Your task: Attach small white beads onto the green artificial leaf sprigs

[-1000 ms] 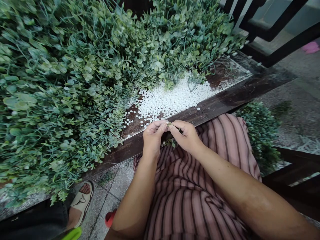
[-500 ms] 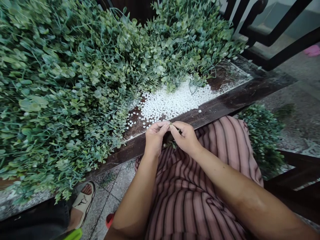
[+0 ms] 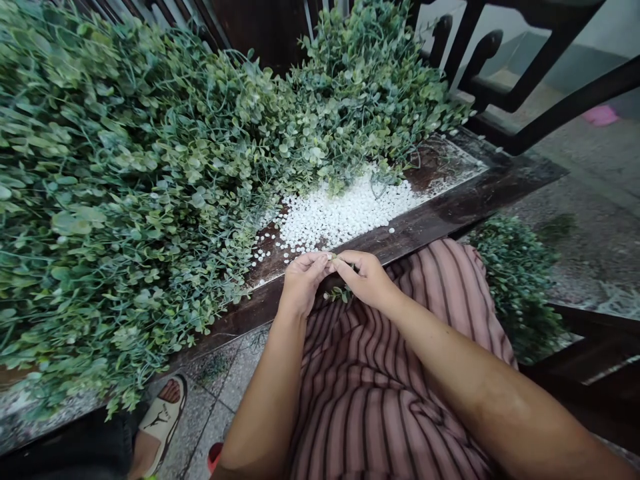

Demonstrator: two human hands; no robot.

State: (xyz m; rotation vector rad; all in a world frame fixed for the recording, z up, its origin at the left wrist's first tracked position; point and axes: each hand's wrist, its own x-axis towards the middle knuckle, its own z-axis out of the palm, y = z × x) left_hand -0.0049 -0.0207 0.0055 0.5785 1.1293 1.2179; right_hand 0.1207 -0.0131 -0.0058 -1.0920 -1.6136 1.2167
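Note:
My left hand point(image 3: 303, 279) is closed in a pinch, with a small white bead-like piece point(image 3: 329, 257) at its fingertips. Right beside it, the fingertips of my right hand point(image 3: 369, 279) grip a green leafy sprig point(image 3: 340, 293), whose leaves hang below both hands. The fingertips of the two hands almost meet, partly hiding the sprig's stem. Just beyond them, a pile of small white pieces point(image 3: 345, 210) lies spread on the dark wooden bench point(image 3: 430, 217).
A large heap of artificial greenery point(image 3: 175, 167) covers the bench's left and back. More greenery point(image 3: 515, 280) sits low at the right. Dark wooden rails point(image 3: 510, 93) rise at the upper right. Another person's sandalled foot point(image 3: 163, 417) rests on the tiled floor at lower left.
The camera view has shifted a little, so the bench appears further left. Both hands stay close together; the white piece at the left fingertips now shows more clearly.

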